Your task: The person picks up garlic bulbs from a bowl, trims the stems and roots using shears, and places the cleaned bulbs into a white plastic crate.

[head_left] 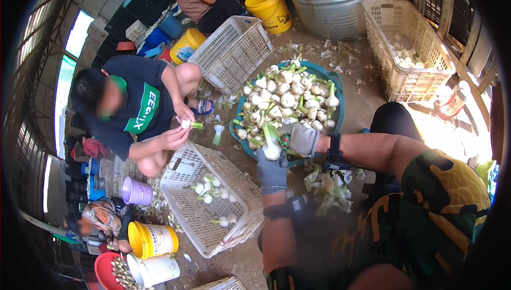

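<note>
Holding a garlic bulb (272, 152) at the rim of a teal tub (341, 108)

Left hand (272, 170), grey-gloved, is clamped on the bulb, which sits at its fingertips with the green stalk pointing away; right hand (302, 140), also gloved, is curled just beside the bulb, on its right, but I cannot tell what it grips
</note>
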{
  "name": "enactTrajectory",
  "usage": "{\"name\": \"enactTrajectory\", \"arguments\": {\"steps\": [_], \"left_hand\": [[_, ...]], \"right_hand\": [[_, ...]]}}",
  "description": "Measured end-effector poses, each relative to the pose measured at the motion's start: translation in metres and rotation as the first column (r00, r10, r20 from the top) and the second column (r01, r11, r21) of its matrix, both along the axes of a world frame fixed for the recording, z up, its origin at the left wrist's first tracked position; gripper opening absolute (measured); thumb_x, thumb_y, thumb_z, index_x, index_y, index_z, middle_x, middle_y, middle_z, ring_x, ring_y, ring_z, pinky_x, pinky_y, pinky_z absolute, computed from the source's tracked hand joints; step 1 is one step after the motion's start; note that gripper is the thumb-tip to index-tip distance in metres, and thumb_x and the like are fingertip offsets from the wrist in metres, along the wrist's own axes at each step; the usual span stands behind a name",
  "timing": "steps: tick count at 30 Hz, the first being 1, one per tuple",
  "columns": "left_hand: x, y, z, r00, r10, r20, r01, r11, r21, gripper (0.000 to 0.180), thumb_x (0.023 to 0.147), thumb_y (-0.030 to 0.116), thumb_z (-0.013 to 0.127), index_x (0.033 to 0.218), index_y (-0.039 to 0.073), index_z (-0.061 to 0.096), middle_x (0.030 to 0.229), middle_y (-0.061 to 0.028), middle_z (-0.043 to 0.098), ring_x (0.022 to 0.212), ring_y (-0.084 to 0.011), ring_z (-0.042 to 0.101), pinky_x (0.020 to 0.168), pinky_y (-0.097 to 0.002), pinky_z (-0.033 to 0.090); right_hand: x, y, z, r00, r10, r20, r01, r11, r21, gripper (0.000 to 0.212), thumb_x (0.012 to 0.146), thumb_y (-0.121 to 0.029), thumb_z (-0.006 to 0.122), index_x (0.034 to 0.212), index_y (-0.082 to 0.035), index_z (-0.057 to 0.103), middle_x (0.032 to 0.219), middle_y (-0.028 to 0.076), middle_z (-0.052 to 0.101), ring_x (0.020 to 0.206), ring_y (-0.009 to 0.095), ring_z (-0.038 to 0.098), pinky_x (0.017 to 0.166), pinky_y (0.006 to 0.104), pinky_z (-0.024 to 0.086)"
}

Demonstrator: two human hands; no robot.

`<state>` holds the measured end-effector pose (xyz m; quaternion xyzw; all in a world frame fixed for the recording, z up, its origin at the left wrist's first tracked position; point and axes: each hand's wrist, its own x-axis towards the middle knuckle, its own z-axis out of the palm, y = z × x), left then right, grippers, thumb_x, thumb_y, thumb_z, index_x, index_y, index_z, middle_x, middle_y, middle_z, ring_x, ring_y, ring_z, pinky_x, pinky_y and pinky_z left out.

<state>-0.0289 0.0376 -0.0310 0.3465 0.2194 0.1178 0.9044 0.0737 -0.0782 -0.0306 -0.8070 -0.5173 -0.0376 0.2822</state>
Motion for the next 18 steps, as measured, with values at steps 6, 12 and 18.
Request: {"name": "enactTrajectory", "arguments": {"steps": [6, 12, 18], "left_hand": [[-0.003, -0.008, 0.016, 0.995, 0.019, -0.099, 0.021, 0.919, 0.393, 0.036, 0.091, 0.031, 0.047, 0.117, 0.005, 0.048, 0.094, -0.0082, 0.06, 0.082, -0.0154, 0.058, 0.054, -0.0272, 0.042], [-0.001, 0.018, -0.015, 0.942, 0.333, -0.039, -0.065, 0.297, 0.953, 0.035, 0.089, 0.022, 0.052, 0.117, 0.002, 0.048, 0.096, -0.0111, 0.059, 0.086, -0.0159, 0.058, 0.07, -0.0281, 0.047], [0.003, 0.001, -0.003, 0.976, 0.193, 0.103, -0.205, 0.643, 0.738, 0.022, 0.084, 0.011, 0.058, 0.102, -0.001, 0.053, 0.099, -0.009, 0.054, 0.082, -0.0166, 0.056, 0.074, -0.03, 0.047]], "right_hand": [[0.016, -0.009, -0.006, 0.992, 0.066, -0.11, -0.068, 0.998, -0.019, 0.035, 0.075, -0.037, 0.064, 0.084, -0.003, 0.059, 0.066, 0.017, 0.057, 0.068, 0.036, 0.059, 0.063, 0.0413, 0.047], [0.009, -0.014, -0.011, 0.986, 0.06, -0.156, -0.058, 0.998, 0.016, 0.052, 0.069, -0.052, 0.066, 0.083, -0.002, 0.058, 0.063, 0.019, 0.055, 0.066, 0.037, 0.058, 0.06, 0.0412, 0.046], [0.0, -0.016, 0.008, 0.986, 0.128, -0.11, -0.143, 0.98, -0.139, 0.035, 0.065, -0.032, 0.072, 0.066, -0.001, 0.058, 0.058, 0.019, 0.054, 0.059, 0.038, 0.058, 0.054, 0.0405, 0.047]]}}
